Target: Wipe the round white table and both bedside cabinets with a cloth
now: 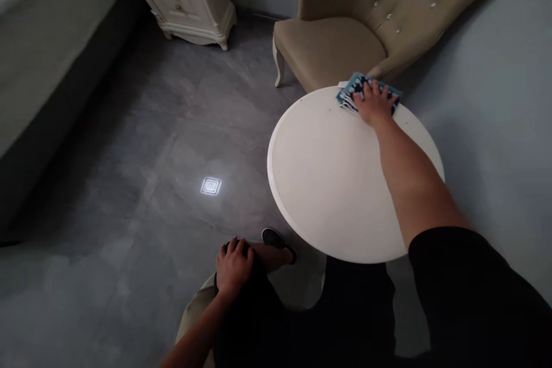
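Observation:
My right hand (375,102) presses a folded blue, navy and white patterned cloth (350,92) against the far edge of a round white table (328,178). Its fingers are spread and curved over the cloth, holding it under the palm. Part of the cloth reaches out past the table's rim. A few small dark specks show on the tabletop near the cloth. My left hand (235,264) rests on my left knee, palm down with the fingers apart, and holds nothing.
A tan tufted armchair (332,49) stands just beyond the table. Behind it to the left is a white carved cabinet (181,3). A bed (47,57) fills the far left. The grey wall (500,98) runs close along the right. A bright square light patch (211,186) shows on the floor.

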Motion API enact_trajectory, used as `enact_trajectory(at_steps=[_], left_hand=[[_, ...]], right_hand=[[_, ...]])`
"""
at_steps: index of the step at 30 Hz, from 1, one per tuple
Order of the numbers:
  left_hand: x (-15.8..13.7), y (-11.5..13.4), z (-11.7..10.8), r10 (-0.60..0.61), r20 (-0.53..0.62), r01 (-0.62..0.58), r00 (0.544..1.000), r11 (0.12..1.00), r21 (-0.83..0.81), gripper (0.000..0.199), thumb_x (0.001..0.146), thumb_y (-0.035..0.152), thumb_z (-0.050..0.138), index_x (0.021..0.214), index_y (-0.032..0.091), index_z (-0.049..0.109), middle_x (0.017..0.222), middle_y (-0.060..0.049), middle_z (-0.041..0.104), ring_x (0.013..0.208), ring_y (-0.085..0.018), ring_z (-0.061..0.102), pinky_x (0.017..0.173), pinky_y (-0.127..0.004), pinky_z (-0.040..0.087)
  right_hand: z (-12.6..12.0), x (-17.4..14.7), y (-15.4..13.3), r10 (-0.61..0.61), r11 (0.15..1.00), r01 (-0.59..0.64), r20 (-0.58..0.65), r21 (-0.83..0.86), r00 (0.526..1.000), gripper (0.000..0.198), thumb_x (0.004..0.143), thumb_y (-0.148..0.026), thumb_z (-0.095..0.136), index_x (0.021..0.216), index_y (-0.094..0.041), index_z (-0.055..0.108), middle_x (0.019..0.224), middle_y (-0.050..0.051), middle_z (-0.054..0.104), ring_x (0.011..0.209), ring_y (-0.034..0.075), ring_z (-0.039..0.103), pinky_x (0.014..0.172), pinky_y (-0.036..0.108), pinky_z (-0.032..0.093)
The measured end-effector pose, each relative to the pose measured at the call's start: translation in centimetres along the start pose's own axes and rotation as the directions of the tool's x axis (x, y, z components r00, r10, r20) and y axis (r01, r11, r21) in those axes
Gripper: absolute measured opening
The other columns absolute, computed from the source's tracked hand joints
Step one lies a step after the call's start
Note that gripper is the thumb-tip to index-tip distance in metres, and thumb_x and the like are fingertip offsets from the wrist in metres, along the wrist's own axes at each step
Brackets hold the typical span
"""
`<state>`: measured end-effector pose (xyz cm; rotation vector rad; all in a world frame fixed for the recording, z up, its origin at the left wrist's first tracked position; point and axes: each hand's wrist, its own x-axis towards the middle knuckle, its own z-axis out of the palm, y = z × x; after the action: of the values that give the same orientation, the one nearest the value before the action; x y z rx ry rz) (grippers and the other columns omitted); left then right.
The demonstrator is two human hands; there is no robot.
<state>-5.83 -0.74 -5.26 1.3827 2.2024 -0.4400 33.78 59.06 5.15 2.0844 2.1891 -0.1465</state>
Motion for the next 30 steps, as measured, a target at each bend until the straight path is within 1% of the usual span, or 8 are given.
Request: enact_trajectory(at_steps=[3,6,9,12,17,22,26,30], left_hand=[[0.3,1.3,-0.2,0.021,-0.026,-0.021,0.999,1.0,-0.002,0.058,0.113,0.047,0.05,0.16,0.022,0.073,0.177,-0.012,0.06,0.16,-0.046,0.047,0.127,-0.059,0.044],[0.1,2.4,-0.6,0.05,-0.068,-0.05,0.996,0.999,0.007,0.057,0.112,0.047,0.05,0.157,0.022,0.076,0.175,-0.014,0.061,0.159,-0.047,0.045,0.125,-0.064,0.043],[-0.4,3.0,-1.0,0.072,-0.1,-0.07,0.992,0.997,0.021,0.056,0.111,0.047,0.05,0.154,0.022,0.077,0.174,-0.015,0.062,0.159,-0.048,0.045,0.123,-0.066,0.042],[-1.2,3.0,-1.3,0.088,-0.111,-0.086,0.99,0.996,0.025,0.057,0.112,0.049,0.046,0.15,0.02,0.078,0.172,-0.017,0.063,0.155,-0.049,0.048,0.12,-0.066,0.044],[-2.1,2.1,-1.1,0.102,-0.144,-0.101,0.984,0.995,0.015,0.058,0.112,0.05,0.043,0.147,0.02,0.079,0.169,-0.018,0.065,0.152,-0.047,0.052,0.119,-0.064,0.046],[-2.1,1.5,-0.6,0.093,-0.154,-0.094,0.984,0.996,0.001,0.058,0.112,0.051,0.043,0.147,0.021,0.079,0.167,-0.018,0.066,0.152,-0.047,0.053,0.119,-0.063,0.046],[-2.0,1.6,-0.6,0.089,-0.153,-0.086,0.984,0.996,0.022,0.059,0.112,0.051,0.043,0.147,0.021,0.079,0.166,-0.018,0.067,0.151,-0.047,0.055,0.118,-0.063,0.048],[-1.8,1.2,-0.8,0.084,-0.139,-0.081,0.987,0.996,0.029,0.058,0.113,0.05,0.043,0.148,0.022,0.079,0.167,-0.017,0.067,0.152,-0.045,0.056,0.118,-0.063,0.049]], right_hand=[[-0.7,-4.0,7.3,0.165,0.986,-0.165,0.001,0.006,0.986,0.087,0.12,-0.069,0.017,0.189,-0.017,0.026,0.195,0.024,0.019,0.175,0.059,0.021,0.13,0.094,0.022],[-0.7,-10.8,12.8,0.248,0.969,-0.248,-0.018,-0.004,0.969,0.085,0.121,-0.064,0.016,0.186,-0.011,0.032,0.191,0.033,0.023,0.173,0.059,0.03,0.129,0.089,0.028],[0.0,-19.3,15.4,0.266,0.963,-0.267,-0.032,-0.022,0.963,0.081,0.121,-0.058,0.022,0.185,-0.01,0.034,0.191,0.032,0.024,0.172,0.058,0.031,0.129,0.091,0.029],[1.0,-28.4,14.8,0.273,0.962,-0.274,-0.043,-0.009,0.961,0.08,0.117,-0.058,0.028,0.184,-0.014,0.039,0.193,0.024,0.026,0.175,0.057,0.026,0.131,0.092,0.027],[3.1,-41.5,7.6,0.168,0.986,-0.169,-0.036,-0.012,0.985,0.081,0.113,-0.06,0.032,0.184,-0.024,0.042,0.195,0.015,0.024,0.178,0.058,0.019,0.134,0.092,0.022],[3.7,-47.3,-4.5,-0.103,0.994,0.104,0.054,-0.025,0.993,0.087,0.107,-0.072,0.031,0.188,-0.039,0.03,0.195,-0.004,0.022,0.182,0.052,0.01,0.141,0.087,0.016],[2.4,-44.3,-13.9,-0.366,0.93,0.367,0.058,-0.006,0.929,0.083,0.105,-0.081,0.022,0.185,-0.059,0.016,0.189,-0.028,0.023,0.185,0.038,0.005,0.147,0.079,0.016],[0.5,-34.8,-20.3,-0.493,0.869,0.494,-0.028,0.029,0.87,0.08,0.111,-0.078,0.027,0.184,-0.048,0.036,0.191,-0.022,0.029,0.184,0.041,0.01,0.147,0.073,0.02]])
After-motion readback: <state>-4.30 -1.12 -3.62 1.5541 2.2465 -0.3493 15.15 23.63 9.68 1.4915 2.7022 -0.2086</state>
